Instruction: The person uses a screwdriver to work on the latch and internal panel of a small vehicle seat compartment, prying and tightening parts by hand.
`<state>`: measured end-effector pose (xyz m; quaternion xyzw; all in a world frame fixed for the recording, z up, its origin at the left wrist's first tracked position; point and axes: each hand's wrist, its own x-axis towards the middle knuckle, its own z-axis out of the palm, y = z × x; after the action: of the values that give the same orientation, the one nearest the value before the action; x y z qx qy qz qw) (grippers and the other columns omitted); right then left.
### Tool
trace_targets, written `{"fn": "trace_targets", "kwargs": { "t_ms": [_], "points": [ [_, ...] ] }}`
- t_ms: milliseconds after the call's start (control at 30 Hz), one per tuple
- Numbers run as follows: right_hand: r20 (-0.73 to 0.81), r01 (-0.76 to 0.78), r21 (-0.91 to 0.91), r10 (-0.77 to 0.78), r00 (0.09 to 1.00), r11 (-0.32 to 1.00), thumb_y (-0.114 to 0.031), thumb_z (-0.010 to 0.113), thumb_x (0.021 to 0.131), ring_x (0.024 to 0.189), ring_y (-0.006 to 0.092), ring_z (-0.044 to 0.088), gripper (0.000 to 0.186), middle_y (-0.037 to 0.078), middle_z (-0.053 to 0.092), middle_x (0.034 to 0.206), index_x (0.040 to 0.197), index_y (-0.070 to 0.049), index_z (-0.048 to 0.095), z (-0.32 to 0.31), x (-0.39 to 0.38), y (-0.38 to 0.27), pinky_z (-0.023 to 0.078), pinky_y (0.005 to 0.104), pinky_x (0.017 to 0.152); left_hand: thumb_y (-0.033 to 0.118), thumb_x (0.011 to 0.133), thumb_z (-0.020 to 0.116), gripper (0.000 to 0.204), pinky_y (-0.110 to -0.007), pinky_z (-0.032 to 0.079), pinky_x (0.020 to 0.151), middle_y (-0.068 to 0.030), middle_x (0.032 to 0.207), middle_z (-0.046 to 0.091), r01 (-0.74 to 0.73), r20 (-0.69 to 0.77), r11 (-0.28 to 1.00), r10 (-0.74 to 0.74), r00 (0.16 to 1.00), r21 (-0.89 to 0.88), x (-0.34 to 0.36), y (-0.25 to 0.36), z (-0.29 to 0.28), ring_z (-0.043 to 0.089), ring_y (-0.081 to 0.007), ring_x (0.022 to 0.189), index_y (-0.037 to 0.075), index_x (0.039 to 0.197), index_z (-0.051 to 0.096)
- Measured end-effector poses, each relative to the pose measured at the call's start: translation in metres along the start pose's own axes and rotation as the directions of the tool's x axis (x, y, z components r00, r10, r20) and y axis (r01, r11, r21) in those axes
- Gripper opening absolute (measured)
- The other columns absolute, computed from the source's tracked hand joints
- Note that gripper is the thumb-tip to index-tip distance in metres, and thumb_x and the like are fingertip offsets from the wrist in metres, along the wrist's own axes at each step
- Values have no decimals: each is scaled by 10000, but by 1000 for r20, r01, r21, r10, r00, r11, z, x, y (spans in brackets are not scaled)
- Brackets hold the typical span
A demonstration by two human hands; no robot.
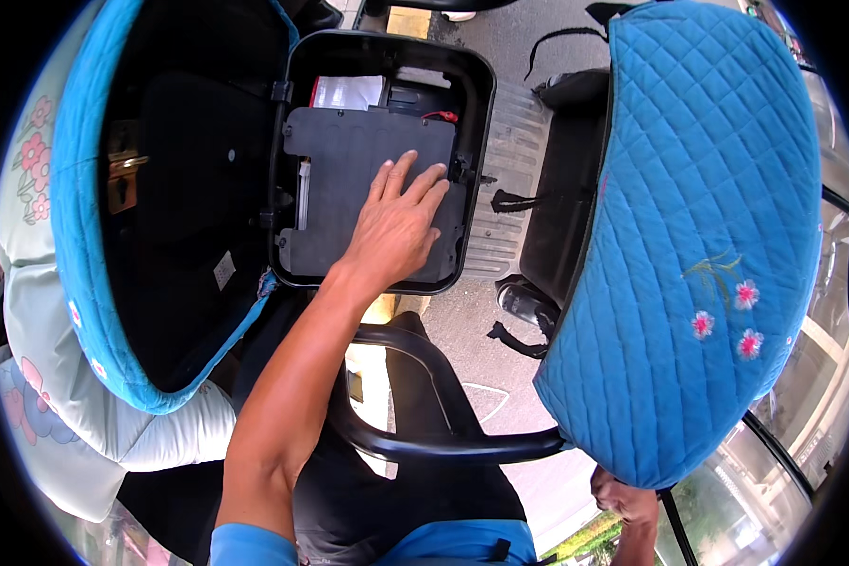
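My left hand (396, 217) lies palm down with its fingers spread on a flat dark grey panel (377, 160). The panel sits inside a black open-topped compartment (486, 123). Past its far edge show a white-and-red paper (349, 91) and a short red wire (441, 116). Hinged up on the left is a seat lid (189, 189), black inside with a metal latch (125, 167) and a blue quilted trim. At the lower right my right hand (623, 500) is closed by the bottom edge of a blue quilted cover (707, 189); what it grips is hidden.
A curved black tube rail (443, 448) crosses between my arms. Grey ribbed floor (505, 141) separates the compartment from the quilted cover, with black straps (514, 201) hanging there. Pale printed padding (47, 283) bulges at the left; a clear plastic screen (774, 453) stands at the right.
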<state>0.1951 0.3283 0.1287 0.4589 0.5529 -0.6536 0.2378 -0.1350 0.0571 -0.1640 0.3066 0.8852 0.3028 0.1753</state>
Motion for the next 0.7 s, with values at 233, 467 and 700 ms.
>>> {"fn": "trace_targets", "kwargs": {
  "t_ms": [233, 467, 700],
  "points": [
    [-290, -130, 149, 169, 942, 980, -115, 792, 853, 536, 107, 496, 177, 30, 588, 655, 871, 21, 680, -12, 78, 102, 341, 245, 481, 198, 835, 778, 747, -503, 129, 1285, -25, 1627, 365, -44, 89, 984, 29, 996, 171, 8, -10, 22, 215, -338, 1544, 109, 1512, 475],
    [-297, -2, -103, -29, 954, 995, -110, 759, 905, 554, 70, 464, 156, -2, 576, 680, 954, 16, 681, 53, 238, 94, 330, 232, 493, 226, 831, 787, 695, -502, 125, 1286, -1, 1634, 341, -36, 89, 973, 16, 996, 228, 20, -8, 29, 210, -316, 1549, 118, 1464, 523],
    [-173, 287, -325, -355, 919, 901, -105, 727, 957, 573, 33, 431, 149, -34, 565, 705, 1038, 12, 683, 123, 324, 48, 318, 220, 505, 198, 840, 780, 636, -521, 161, 1276, 11, 1621, 359, 1, 79, 976, -18, 997, 218, 16, -7, 27, 233, -310, 1541, 117, 1427, 551]
  ]
}}
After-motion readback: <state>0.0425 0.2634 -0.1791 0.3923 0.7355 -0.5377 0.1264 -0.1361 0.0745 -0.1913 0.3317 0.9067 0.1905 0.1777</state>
